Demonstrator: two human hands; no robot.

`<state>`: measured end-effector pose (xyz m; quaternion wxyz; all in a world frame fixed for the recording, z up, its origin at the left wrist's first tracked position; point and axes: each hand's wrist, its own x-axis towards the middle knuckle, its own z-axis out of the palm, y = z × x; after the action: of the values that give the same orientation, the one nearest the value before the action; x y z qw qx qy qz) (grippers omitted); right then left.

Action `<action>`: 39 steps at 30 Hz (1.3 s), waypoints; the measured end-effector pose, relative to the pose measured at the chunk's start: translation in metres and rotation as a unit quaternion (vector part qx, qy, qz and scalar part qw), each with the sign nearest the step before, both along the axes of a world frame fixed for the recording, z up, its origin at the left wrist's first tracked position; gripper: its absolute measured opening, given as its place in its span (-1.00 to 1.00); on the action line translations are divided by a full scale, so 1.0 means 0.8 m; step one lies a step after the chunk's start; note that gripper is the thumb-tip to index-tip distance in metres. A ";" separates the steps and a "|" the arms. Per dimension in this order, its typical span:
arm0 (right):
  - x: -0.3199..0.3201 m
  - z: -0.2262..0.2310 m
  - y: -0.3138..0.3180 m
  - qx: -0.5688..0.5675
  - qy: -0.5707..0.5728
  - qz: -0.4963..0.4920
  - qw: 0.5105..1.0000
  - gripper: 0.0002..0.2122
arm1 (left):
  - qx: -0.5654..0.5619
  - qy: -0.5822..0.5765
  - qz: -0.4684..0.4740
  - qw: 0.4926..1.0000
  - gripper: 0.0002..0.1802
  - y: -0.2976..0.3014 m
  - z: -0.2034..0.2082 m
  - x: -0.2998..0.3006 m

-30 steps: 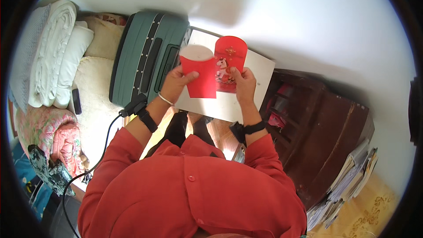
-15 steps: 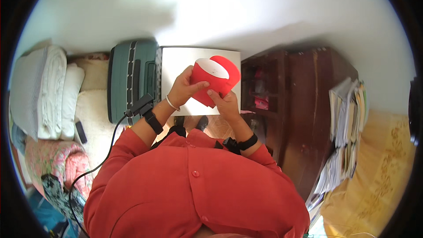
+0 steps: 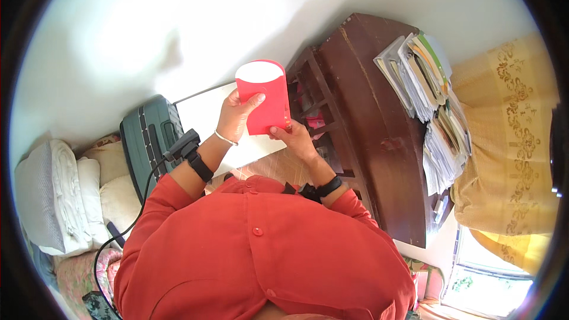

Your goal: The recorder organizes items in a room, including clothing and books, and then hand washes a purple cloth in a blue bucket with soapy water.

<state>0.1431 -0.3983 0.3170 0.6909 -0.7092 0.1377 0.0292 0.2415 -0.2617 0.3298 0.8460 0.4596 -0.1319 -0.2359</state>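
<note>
A red paper envelope (image 3: 268, 109) is held up in front of me, upright, with a rounded white area showing at its top. My left hand (image 3: 235, 114) grips its left side, thumb lying across the front. At the lower right corner, my right hand (image 3: 296, 140) pinches it, thumb in front. The fingers of both hands are partly hidden behind the envelope. Beneath and behind it is a white tabletop (image 3: 204, 109).
Left of the table stands a green suitcase (image 3: 137, 145), with folded bedding (image 3: 65, 192) beyond it. On the right, a dark wooden cabinet (image 3: 373, 112) carries stacked papers (image 3: 412, 77), near a yellow curtain (image 3: 495, 160). A black cable (image 3: 141, 216) trails from my left wrist.
The envelope has turned from tilted to upright, and its separate red flap no longer stands out to the right. My view has swung right, bringing the curtain and window further into sight.
</note>
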 end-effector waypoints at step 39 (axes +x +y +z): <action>-0.333 0.230 -0.499 0.026 -0.102 -0.436 0.894 -0.73 | -0.023 0.352 -0.080 0.932 -0.46 -0.070 -0.074 -0.017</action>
<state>-0.1236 -0.7976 0.5011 0.6624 -0.5591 0.3610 -0.3439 0.2278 -0.3179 0.2706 0.8266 0.3160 0.1322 -0.4465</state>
